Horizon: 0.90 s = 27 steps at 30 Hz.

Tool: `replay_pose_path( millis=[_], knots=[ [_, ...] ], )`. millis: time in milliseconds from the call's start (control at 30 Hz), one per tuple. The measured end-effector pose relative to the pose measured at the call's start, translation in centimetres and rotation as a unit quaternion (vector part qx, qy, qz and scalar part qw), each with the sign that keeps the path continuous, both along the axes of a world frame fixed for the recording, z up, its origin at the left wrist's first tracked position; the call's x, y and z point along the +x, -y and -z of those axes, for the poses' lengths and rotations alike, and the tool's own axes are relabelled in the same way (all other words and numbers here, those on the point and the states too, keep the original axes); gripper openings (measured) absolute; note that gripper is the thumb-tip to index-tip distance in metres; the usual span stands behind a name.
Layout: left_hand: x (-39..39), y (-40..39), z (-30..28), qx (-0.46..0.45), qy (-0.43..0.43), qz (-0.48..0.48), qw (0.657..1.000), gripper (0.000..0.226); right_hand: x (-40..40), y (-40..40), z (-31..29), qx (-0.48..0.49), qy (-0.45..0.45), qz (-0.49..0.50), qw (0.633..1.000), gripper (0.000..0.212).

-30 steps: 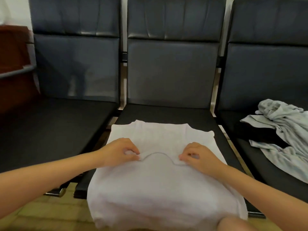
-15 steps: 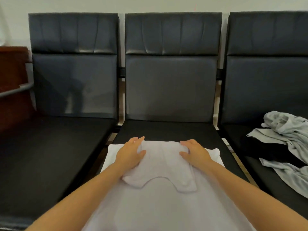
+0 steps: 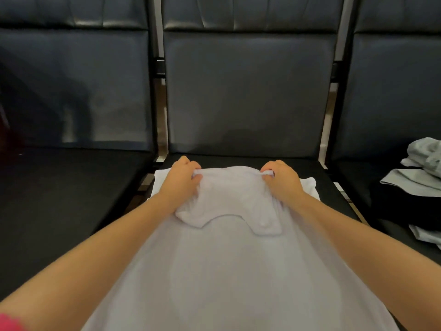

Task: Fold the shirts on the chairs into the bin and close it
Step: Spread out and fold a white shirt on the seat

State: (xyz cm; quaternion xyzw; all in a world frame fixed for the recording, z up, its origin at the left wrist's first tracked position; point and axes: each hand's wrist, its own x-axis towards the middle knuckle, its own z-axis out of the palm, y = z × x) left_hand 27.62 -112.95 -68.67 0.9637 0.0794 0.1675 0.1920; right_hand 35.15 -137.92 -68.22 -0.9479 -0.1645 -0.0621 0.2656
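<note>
A white shirt [image 3: 229, 263] lies spread over the middle black chair [image 3: 248, 96], its near part hanging toward me. Its collar end is doubled back over the body. My left hand [image 3: 181, 180] grips the folded edge at the far left, fingers curled round the cloth. On the far right of that same edge my right hand [image 3: 281, 180] grips the cloth the same way. A crumpled pale grey shirt [image 3: 420, 173] lies on the right chair. No bin is in view.
The left black chair [image 3: 71, 182] has a bare seat. Narrow gaps with metal frame bars separate the three chairs. A bit of pink cloth [image 3: 9, 323] shows at the bottom left corner.
Both hands have carried the collar end away from me toward the chair back, then closed their fingers on the folded edge. The view has moved closer to the seat.
</note>
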Motion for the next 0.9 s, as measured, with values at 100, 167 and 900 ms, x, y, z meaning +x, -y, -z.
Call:
replay_pose_path(
  millis=[100,167,900],
  knots=[
    [2.4,-0.7,-0.4,0.016,0.004,-0.023,1.000,0.030,2.2,-0.9,0.0,0.043,0.035,0.032,0.998,0.020],
    [3.2,-0.9,-0.3,0.015,-0.029,-0.034,0.999,0.040,3.2,-1.4,-0.1,0.060,0.033,0.046,0.997,0.026],
    [-26.5,5.0,-3.1,-0.079,-0.080,0.181,0.977,0.011,-24.8,2.1,-3.5,-0.015,-0.084,-0.264,0.961,0.015]
  ],
)
